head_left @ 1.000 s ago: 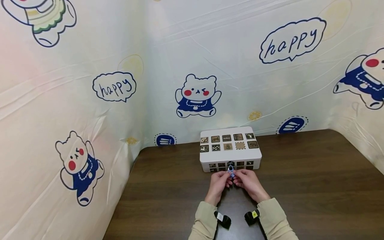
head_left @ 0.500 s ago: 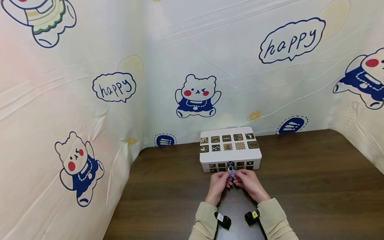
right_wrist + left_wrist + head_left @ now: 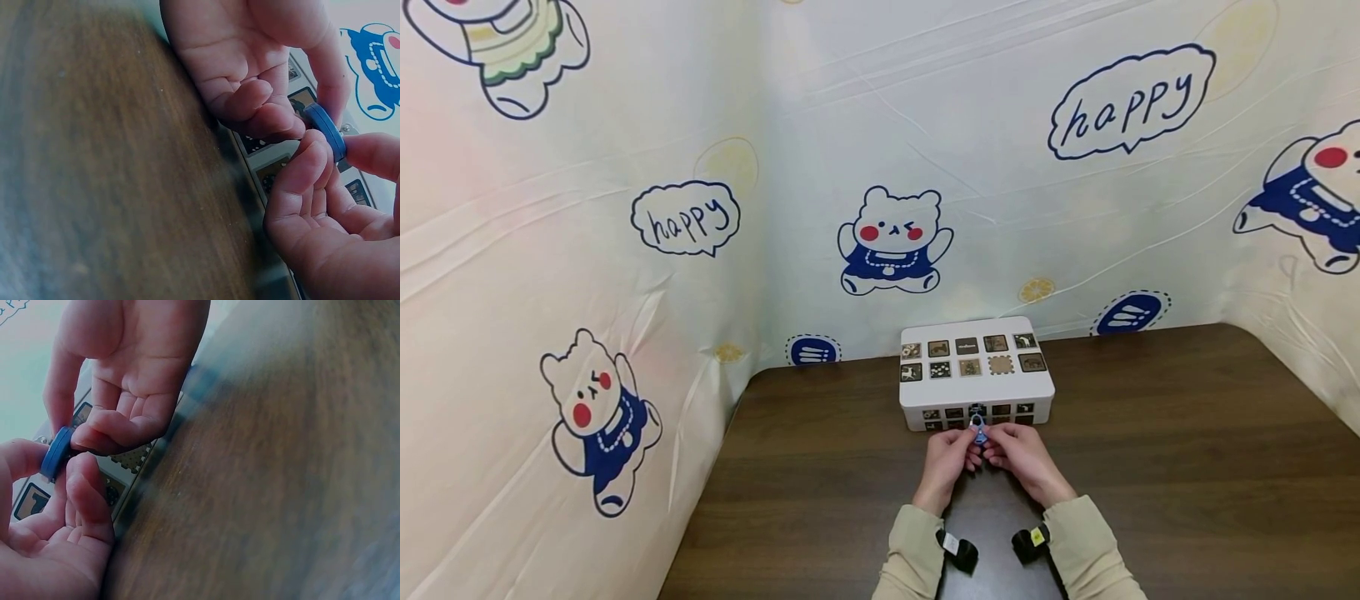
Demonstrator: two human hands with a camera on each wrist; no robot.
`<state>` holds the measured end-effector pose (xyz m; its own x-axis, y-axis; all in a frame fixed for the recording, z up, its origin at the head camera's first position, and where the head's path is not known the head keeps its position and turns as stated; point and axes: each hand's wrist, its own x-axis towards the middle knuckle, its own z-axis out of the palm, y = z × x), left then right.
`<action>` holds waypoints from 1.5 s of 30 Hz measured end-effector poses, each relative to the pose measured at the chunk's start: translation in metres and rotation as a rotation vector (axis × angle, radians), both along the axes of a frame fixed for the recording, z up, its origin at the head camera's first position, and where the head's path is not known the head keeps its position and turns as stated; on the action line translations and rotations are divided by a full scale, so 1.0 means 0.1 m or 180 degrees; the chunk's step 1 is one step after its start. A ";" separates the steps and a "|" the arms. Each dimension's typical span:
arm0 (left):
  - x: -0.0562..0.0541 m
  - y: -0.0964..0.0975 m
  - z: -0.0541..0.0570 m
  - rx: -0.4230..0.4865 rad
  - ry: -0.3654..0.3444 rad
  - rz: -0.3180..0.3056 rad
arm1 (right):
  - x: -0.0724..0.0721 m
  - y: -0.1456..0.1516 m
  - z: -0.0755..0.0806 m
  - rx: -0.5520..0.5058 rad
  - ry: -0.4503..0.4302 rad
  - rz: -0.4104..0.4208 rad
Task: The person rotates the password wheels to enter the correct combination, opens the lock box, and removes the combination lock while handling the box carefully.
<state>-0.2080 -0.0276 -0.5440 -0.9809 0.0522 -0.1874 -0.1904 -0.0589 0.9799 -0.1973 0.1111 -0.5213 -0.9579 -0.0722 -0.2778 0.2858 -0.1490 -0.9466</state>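
Note:
A small blue padlock hangs by its loop at the metal latch on the front of a white box. My left hand pinches the padlock's left side between thumb and fingers. From the right, my right hand pinches the opposite side. Both wrist views show the padlock's rounded blue body edge-on, with fingertips of both hands on it. The remaining fingers curl loosely beneath, close in front of the box.
Dark square pictures cover the box's lid and front. It stands on a brown wooden table, near a pale printed curtain that surrounds the back and sides. Black wrist cameras sit at both cuffs.
The padlock has tilted and shifted very slightly between my fingertips. Both hands keep their hold in nearly the same place, and the box has not moved.

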 end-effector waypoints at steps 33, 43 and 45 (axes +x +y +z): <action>0.02 -0.01 0.03 0.0108 0.0019 -0.0047 | 0.01 0.00 0.01 0.0014 0.0022 0.0017; 0.02 -0.02 0.03 0.0163 0.0054 -0.0077 | 0.02 0.00 0.02 0.0014 0.0014 0.0007; 0.03 -0.02 0.03 0.0188 0.0124 -0.0101 | 0.02 0.00 0.03 0.0008 0.0008 0.0009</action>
